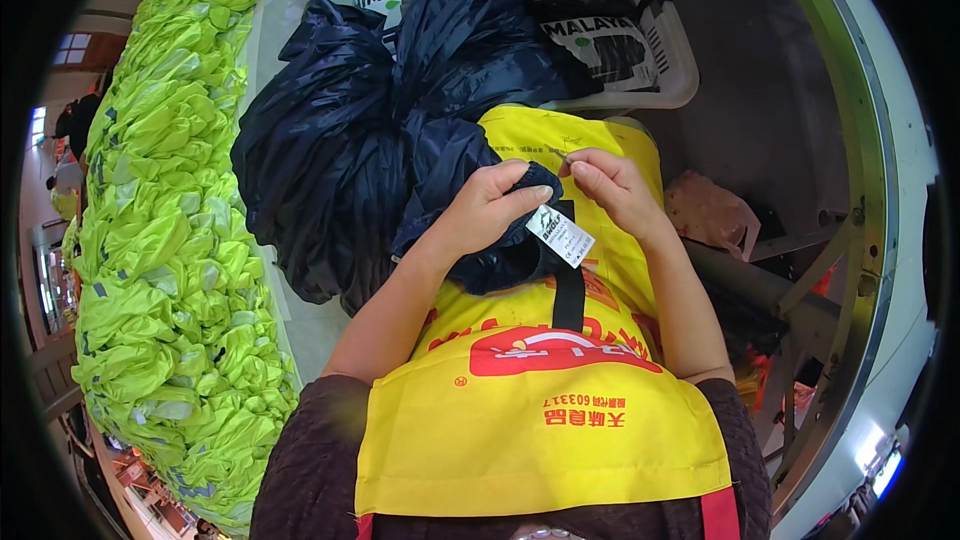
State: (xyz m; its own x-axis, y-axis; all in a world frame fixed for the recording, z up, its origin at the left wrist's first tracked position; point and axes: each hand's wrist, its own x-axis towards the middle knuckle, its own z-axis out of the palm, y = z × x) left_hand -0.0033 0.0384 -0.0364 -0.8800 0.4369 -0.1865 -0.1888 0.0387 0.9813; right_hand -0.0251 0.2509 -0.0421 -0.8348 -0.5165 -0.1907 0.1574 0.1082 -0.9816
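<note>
A large dark navy garment (pixel 330 150) of shiny, crumpled fabric spreads across the table edge and onto my lap. My left hand (pixel 488 208) is closed on a gathered, ribbed-looking edge of it, thumb on top. From that edge hangs a white label (pixel 560 236) with dark print, just below my left fingers. Close by on the right, my right hand (pixel 618 192) is closed in a pinch, thumb against forefinger. Whatever sits between those fingertips is too small to make out. Under both hands lies my yellow apron (pixel 560 420) with red print; a black strap (pixel 569 295) runs down it.
A long heap of neon-yellow garments (pixel 170 240) covers the left side. Beyond the navy fabric stands a white plastic basket (pixel 680 65) holding printed packages (pixel 600 45). To the right is a metal frame (pixel 850 130), with a pale crumpled bag (pixel 710 210) below it.
</note>
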